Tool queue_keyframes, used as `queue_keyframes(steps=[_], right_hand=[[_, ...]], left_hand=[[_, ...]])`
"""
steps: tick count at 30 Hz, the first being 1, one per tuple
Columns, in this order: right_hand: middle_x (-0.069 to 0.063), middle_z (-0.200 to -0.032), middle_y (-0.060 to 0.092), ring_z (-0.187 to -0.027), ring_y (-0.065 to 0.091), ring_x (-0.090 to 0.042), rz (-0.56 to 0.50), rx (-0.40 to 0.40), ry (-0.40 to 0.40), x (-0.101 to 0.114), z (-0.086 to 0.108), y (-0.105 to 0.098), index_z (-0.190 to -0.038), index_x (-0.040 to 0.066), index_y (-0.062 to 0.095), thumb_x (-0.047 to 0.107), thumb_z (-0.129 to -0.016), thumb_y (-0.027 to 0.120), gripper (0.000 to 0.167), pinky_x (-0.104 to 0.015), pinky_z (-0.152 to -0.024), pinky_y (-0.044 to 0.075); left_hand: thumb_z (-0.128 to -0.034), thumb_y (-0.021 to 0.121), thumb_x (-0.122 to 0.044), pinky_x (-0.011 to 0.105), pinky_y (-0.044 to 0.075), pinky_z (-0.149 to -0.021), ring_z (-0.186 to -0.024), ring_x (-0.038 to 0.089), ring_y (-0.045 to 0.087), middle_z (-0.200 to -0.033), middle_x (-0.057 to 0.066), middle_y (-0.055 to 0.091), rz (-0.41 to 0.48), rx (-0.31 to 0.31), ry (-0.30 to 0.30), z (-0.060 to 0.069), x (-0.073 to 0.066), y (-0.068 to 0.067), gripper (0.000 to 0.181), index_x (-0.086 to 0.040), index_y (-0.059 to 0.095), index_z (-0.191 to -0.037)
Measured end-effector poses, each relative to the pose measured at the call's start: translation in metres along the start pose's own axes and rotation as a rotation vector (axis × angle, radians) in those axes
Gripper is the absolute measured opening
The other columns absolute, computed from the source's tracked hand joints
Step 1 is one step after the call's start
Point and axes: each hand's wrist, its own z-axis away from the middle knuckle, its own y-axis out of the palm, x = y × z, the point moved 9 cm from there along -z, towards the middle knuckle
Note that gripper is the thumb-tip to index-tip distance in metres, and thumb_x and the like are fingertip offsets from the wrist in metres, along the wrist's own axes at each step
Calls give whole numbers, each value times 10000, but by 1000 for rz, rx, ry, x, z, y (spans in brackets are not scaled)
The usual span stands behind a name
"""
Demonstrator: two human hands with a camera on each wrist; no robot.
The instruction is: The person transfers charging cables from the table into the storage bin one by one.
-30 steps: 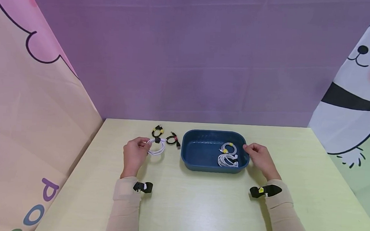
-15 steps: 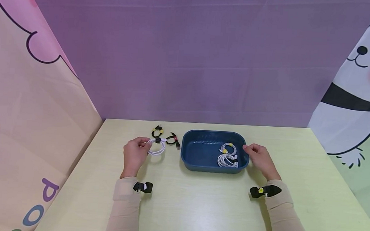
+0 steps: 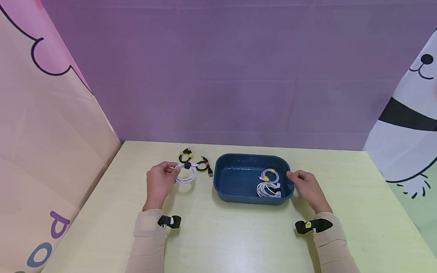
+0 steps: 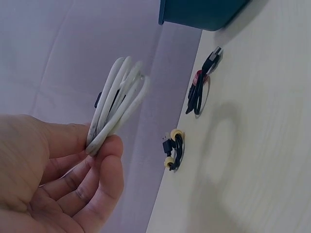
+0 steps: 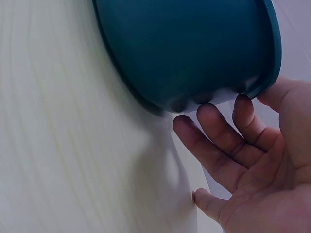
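My left hand (image 3: pixel 160 185) pinches a coiled white cable (image 4: pixel 116 99) between thumb and fingers, above the table. A black tie (image 3: pixel 188 165) wraps the coil at its far side. With the thumb at the rim and fingers against the outer wall, my right hand (image 3: pixel 307 188) holds the right end of a dark blue bin (image 3: pixel 233 199). Inside the bin, on its right side, lie a white cable with yellow ties (image 3: pixel 272 172) and a thicker white cable coil (image 3: pixel 265 190). The right wrist view shows the bin's outer wall (image 5: pixel 194 48) above the curled fingers.
Behind the held coil, a black cable with yellow ties (image 4: pixel 177 145) and a black cable with a red tie (image 4: pixel 198 90) lie on the pale table (image 3: pixel 227 245). A purple backdrop (image 3: pixel 245 71) rises at the table's back edge, with printed cloths at both sides.
My left hand and the white cable have shifted very slightly to the right. The right hand and the bin stay practically where they were.
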Motion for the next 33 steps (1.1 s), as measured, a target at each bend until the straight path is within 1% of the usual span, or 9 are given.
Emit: queue_keyframes(steps=[7,14,19,21,24,29,31,33], right_hand=[[-1,-794,463,-853,467,-222,-14,6,-4,0,0,1,-940,1,600,449,-1051,539,466,-325,-713,360],[-4,-796,455,-857,464,-226,-9,-6,1,-1,0,0,-938,-4,599,448,-1049,543,469,-326,-715,358],[2,-800,460,-858,466,-214,-10,-1,0,0,0,0,-948,-7,601,454,-1049,541,476,-320,-716,361],[3,-800,465,-855,468,-213,-7,-3,-1,0,1,-1,-954,-8,603,455,-1049,540,477,-319,-714,365],[-1,-802,471,-857,470,-214,-7,-9,-1,0,2,-4,-964,-20,611,451,-1048,544,483,-319,-718,369],[-3,-814,473,-877,465,-216,-3,-12,7,-2,4,-7,-986,-29,626,465,-1048,535,506,-325,-731,366],[-6,-815,468,-882,462,-223,-1,-12,10,-3,5,-7,-991,-29,626,469,-1049,529,511,-331,-735,362],[-7,-813,463,-883,460,-226,-2,-12,11,-3,5,-8,-992,-30,624,470,-1050,526,513,-334,-735,359]], left_hand=[[-947,723,-114,216,512,-555,-644,171,659,-912,187,743,11,10,4,1,-3,3,186,-14,758,-1100],[-948,720,-104,213,511,-552,-629,165,657,-906,192,741,36,13,34,3,-9,6,185,-10,755,-1103],[-951,720,-113,217,512,-556,-629,159,657,-906,183,744,31,16,33,4,-9,9,179,-22,759,-1101],[-953,720,-119,217,514,-560,-631,153,659,-909,178,744,33,21,30,4,-10,11,181,-26,758,-1104],[-953,720,-120,207,531,-575,-649,159,677,-922,184,746,67,35,30,3,-14,16,191,-22,754,-1113],[-947,725,-109,203,546,-592,-697,246,720,-933,194,750,122,63,45,4,-21,24,197,-14,753,-1117],[-943,726,-101,203,544,-591,-700,256,723,-926,197,750,130,70,52,4,-24,27,192,-12,753,-1111],[-943,728,-100,203,542,-593,-692,241,720,-922,195,750,134,77,55,5,-26,29,187,-17,754,-1107]])
